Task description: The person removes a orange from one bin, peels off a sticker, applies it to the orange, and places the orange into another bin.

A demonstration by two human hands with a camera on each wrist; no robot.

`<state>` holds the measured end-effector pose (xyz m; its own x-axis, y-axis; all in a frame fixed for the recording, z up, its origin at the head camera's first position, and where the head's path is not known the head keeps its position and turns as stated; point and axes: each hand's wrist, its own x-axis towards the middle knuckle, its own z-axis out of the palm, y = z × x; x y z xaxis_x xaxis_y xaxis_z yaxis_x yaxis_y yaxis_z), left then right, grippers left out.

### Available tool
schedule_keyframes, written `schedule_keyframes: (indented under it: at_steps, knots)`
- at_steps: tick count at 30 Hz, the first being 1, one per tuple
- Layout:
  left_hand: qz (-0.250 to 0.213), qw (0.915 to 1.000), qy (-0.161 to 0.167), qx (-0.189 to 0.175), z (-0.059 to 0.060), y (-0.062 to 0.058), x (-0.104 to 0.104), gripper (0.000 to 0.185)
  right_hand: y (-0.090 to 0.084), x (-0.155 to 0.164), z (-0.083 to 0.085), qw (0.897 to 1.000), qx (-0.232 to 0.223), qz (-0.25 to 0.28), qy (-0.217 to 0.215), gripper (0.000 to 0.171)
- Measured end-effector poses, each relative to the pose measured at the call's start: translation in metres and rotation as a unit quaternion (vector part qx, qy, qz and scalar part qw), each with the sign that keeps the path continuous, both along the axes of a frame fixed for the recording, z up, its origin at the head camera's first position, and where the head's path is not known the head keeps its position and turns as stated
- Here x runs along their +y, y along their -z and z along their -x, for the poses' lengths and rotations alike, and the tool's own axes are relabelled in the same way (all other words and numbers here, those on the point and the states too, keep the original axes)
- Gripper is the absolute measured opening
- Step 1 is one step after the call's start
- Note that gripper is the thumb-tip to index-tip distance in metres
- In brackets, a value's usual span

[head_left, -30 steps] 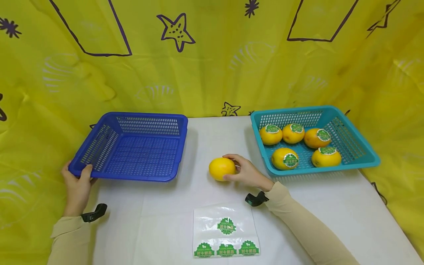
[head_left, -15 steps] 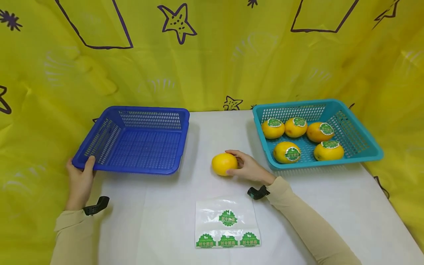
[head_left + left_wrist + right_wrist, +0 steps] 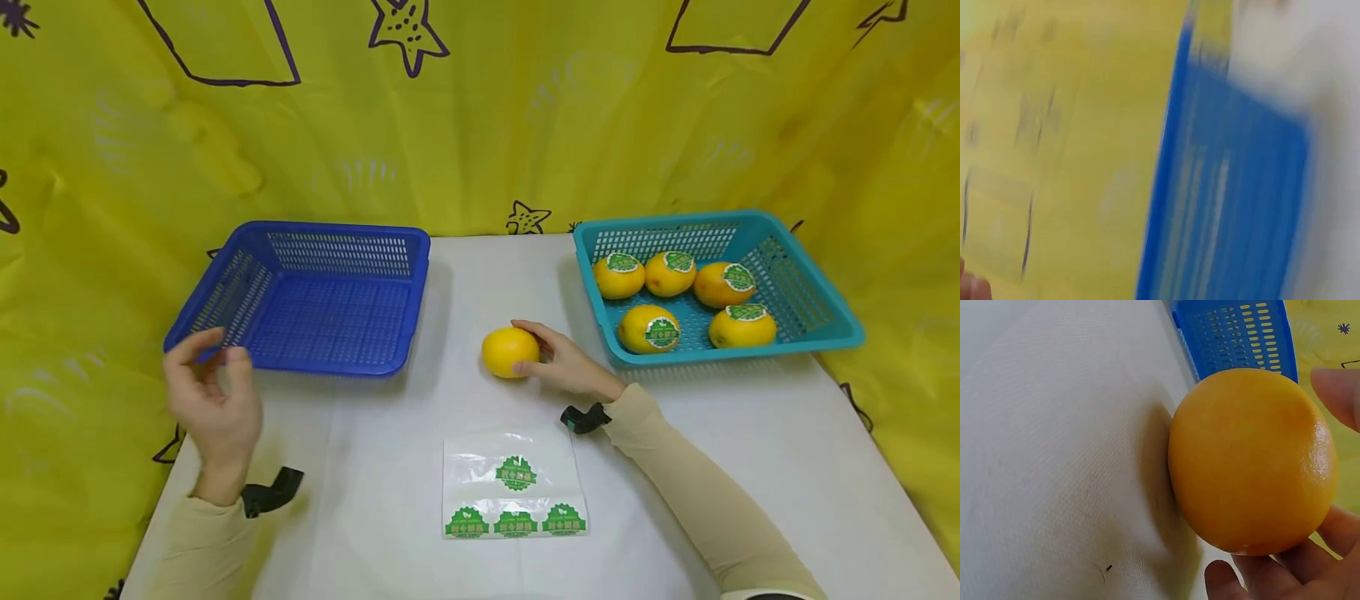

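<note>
A plain yellow orange (image 3: 508, 352) lies on the white table between two baskets, and my right hand (image 3: 534, 348) grips it from the right, fingers curled round it. The right wrist view shows the same orange (image 3: 1250, 459) close up, bare of any sticker, with my fingertips (image 3: 1341, 394) around it. My left hand (image 3: 219, 371) hovers in the air just in front of the empty blue basket (image 3: 337, 229). Its fingers are loose and hold nothing. A clear sheet of green stickers (image 3: 514, 485) lies in front of the orange. The left wrist view is a blur of the blue basket (image 3: 1229, 206).
A teal basket (image 3: 825, 292) at the right holds several oranges, each with a green sticker (image 3: 662, 332). Yellow patterned cloth (image 3: 480, 125) hangs behind and to both sides of the table. The table's near edge runs close to my arms.
My left hand has let go of the blue basket's near left corner and lifted back toward me. The right hand still holds the orange in the same spot.
</note>
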<state>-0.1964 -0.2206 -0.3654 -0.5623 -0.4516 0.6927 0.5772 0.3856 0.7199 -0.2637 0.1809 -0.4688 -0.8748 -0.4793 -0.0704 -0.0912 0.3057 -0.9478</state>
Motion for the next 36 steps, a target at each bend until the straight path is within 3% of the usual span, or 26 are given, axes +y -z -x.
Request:
schedule_keyframes:
  at_steps: [2,4,6,9,12,14,19,23,27,31,36]
  knots:
    - [0.04,0.995,0.087,0.027,-0.006,0.006,0.028,0.022,-0.001,0.001,0.001,1.0,-0.001,-0.002,0.005,0.07]
    - [0.094,0.9806,0.17,0.024,-0.01,0.019,0.05,0.02,-0.002,0.003,0.001,1.0,-0.001,-0.002,0.01,0.069]
    - [0.146,0.9591,0.242,-0.008,-0.014,0.035,0.064,0.021,-0.002,0.003,0.0,1.0,0.002,-0.003,0.017,0.068]
    - [0.219,0.9192,0.312,-0.099,-0.019,0.055,0.08,0.036,-0.002,0.002,-0.001,1.0,0.011,-0.005,0.024,0.068]
    - [0.276,0.8765,0.343,-0.194,-0.024,0.066,0.089,0.045,-0.005,0.002,-0.005,0.999,0.026,-0.013,0.031,0.071]
    - [0.307,0.8525,0.35,-0.237,-0.026,0.072,0.094,0.044,-0.009,0.003,-0.01,0.998,0.04,-0.023,0.035,0.073]
    - [0.389,0.7958,0.357,-0.296,-0.025,0.085,0.104,0.044,-0.018,0.01,-0.031,0.995,0.082,-0.03,0.05,0.069]
    - [0.425,0.7559,0.369,-0.333,-0.024,0.092,0.11,0.047,-0.019,0.011,-0.056,0.991,0.123,0.001,0.047,0.049]
    - [0.429,0.7339,0.385,-0.359,-0.023,0.095,0.115,0.049,-0.015,0.011,-0.083,0.992,0.127,-0.006,0.025,0.029]
    - [0.424,0.7253,0.402,-0.365,-0.021,0.094,0.117,0.044,-0.01,0.008,-0.102,0.993,0.115,-0.032,-0.002,0.022]
    - [0.41,0.718,0.419,-0.376,-0.021,0.095,0.12,0.031,-0.005,0.005,-0.112,0.989,0.134,-0.057,-0.025,0.021]
